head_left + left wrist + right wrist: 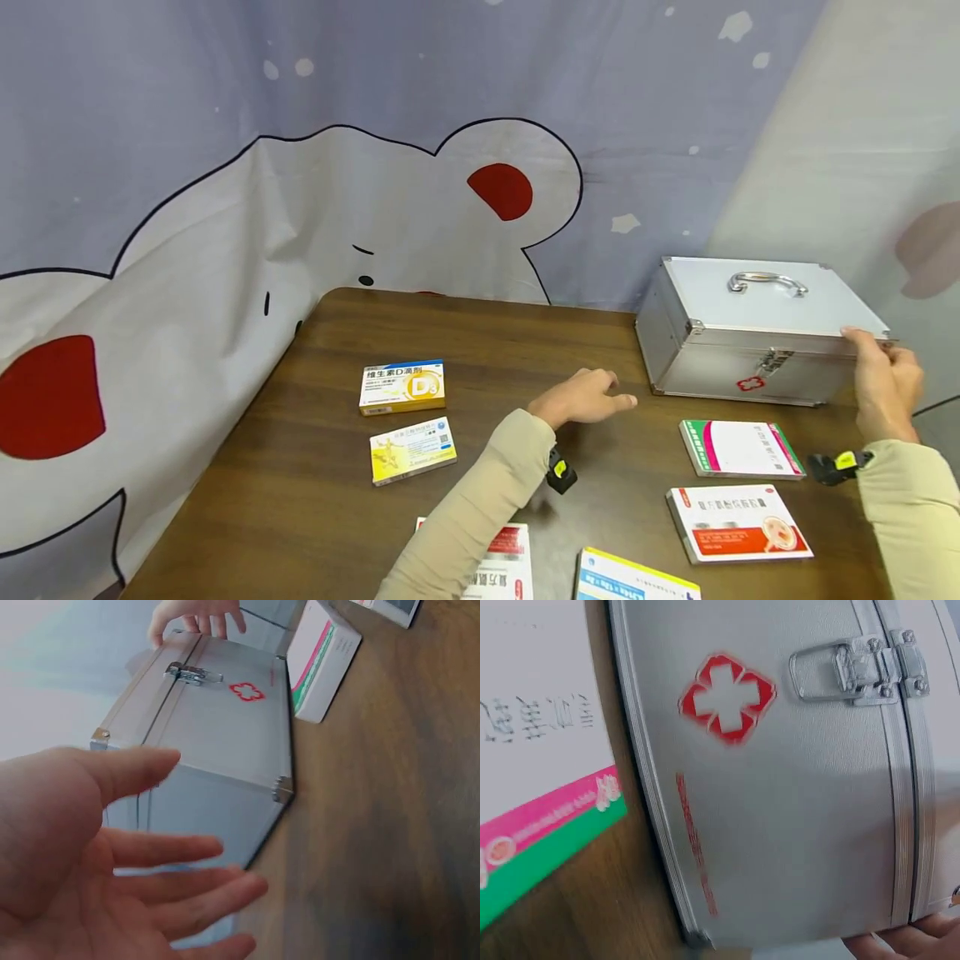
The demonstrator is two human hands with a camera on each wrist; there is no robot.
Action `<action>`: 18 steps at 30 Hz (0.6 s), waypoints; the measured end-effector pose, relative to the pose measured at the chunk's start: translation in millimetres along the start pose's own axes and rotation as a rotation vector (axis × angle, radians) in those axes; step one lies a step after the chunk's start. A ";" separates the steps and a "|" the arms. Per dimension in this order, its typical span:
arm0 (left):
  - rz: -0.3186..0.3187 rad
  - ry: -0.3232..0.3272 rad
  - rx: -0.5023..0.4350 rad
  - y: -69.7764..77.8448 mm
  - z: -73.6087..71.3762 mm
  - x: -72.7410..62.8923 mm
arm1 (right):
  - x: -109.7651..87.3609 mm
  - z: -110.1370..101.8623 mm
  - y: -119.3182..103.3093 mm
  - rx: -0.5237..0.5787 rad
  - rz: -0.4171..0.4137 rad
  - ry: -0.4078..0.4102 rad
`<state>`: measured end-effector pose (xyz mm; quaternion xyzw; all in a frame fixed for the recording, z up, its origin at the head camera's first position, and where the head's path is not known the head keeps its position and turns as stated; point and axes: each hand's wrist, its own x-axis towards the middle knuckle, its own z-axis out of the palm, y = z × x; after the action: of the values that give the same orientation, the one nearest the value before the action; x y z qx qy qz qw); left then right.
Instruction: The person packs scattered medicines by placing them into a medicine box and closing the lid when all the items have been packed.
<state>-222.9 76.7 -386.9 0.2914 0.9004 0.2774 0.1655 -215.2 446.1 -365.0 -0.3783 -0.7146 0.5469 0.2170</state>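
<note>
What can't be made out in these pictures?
- Inside of the metal case: hidden in all views by its lowered lid.
- Red-and-white box by the left sleeve: partly covered by that sleeve and cut off by the bottom edge, head view.
- Blue-and-yellow box: cut off by the bottom edge, head view.
- Most of the right hand: outside the right wrist view's bottom edge.
- D3 box: fine print too small, head view.

Head view: lower red-and-white box partly behind left sleeve, cropped by bottom edge; blue-and-yellow box cropped there too. Right wrist view: right hand mostly out of frame; red lettering on metal case blurred, unreadable.
</note>
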 end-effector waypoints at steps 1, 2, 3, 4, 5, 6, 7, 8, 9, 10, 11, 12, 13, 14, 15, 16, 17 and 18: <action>0.010 0.002 -0.002 -1.0 -2.2 -0.5 | -2.7 2.7 0.6 -0.061 -0.035 -0.007; 0.015 0.005 -0.008 -2.2 -4.1 -1.3 | -5.1 4.8 1.0 -0.106 -0.071 -0.017; 0.021 0.013 -0.015 -3.8 -5.5 -1.7 | -7.1 7.0 1.3 -0.151 -0.108 -0.021; 0.023 0.021 -0.023 -5.8 -6.7 -3.0 | -9.7 9.9 2.3 -0.189 -0.139 -0.030; 0.025 0.036 -0.039 -7.6 -8.0 -4.6 | -12.6 12.8 2.7 -0.210 -0.170 -0.040; 0.027 0.058 -0.058 -9.1 -9.6 -6.1 | -15.8 15.7 3.1 -0.232 -0.196 -0.051; 0.026 0.082 -0.077 -10.6 -11.2 -7.7 | -19.8 18.2 2.9 -0.256 -0.222 -0.068; 0.028 0.112 -0.099 -11.6 -13.3 -9.3 | -24.4 20.5 2.4 -0.281 -0.248 -0.091; 0.030 0.138 -0.118 -12.5 -15.6 -11.4 | -29.6 23.0 1.8 -0.313 -0.277 -0.115; 0.032 0.157 -0.133 -13.2 -18.5 -14.2 | -35.2 25.7 1.1 -0.348 -0.304 -0.143; 0.039 0.176 -0.146 -14.1 -21.4 -16.7 | -41.0 28.5 0.2 -0.375 -0.333 -0.170; 0.042 0.193 -0.159 -14.8 -24.2 -19.4 | -46.7 31.4 -0.7 -0.398 -0.359 -0.201; 0.049 0.214 -0.167 -15.8 -26.9 -21.7 | -52.7 34.7 -1.8 -0.416 -0.387 -0.226; 0.060 0.241 -0.174 -17.0 -29.5 -23.8 | -58.1 38.2 -2.8 -0.430 -0.408 -0.247; 0.073 0.265 -0.183 -18.6 -31.6 -26.0 | -63.4 41.6 -4.2 -0.439 -0.428 -0.266; 0.088 0.293 -0.198 -20.7 -33.3 -27.9 | -68.5 45.1 -5.6 -0.445 -0.447 -0.283; 0.102 0.322 -0.217 -22.8 -34.8 -29.7 | -73.3 48.5 -6.9 -0.448 -0.464 -0.298; 0.114 0.350 -0.233 -25.1 -36.1 -31.4 | -78.2 51.8 -7.9 -0.453 -0.480 -0.312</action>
<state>-226.0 25.8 -369.0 0.2679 0.8594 0.4350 0.0232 -206.6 352.3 -365.3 -0.1502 -0.9105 0.3595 0.1385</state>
